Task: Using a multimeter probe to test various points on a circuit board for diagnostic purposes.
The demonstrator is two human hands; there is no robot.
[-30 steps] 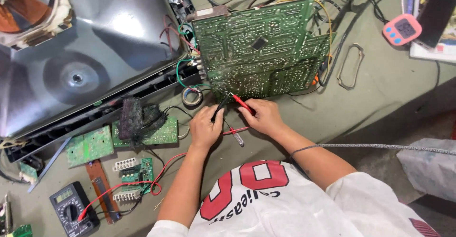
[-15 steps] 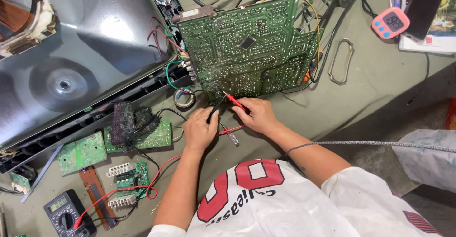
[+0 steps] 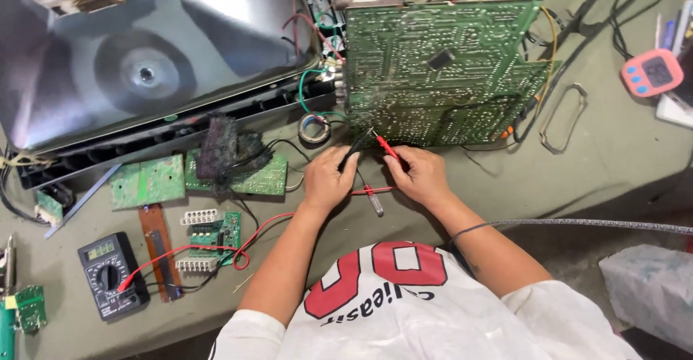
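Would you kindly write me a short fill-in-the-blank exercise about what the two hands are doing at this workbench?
1. The right hand holds a probe whose colour is ____.
2. The left hand holds a probe whose colour is ____.
3. Both probe tips meet the lower edge of the large ____ circuit board.
4. The red lead runs left to the ____ lying at the bench's lower left.

Missing words: red; black; green; multimeter

Both hands sit higher than a second ago, and the whole scene drifts left in the frame: the left hand [image 3: 328, 180] brings its black probe [image 3: 355, 148] up beside the red probe [image 3: 386, 147] in the right hand [image 3: 419, 176], their tips now close together at the lower edge of the large green circuit board [image 3: 440, 71]
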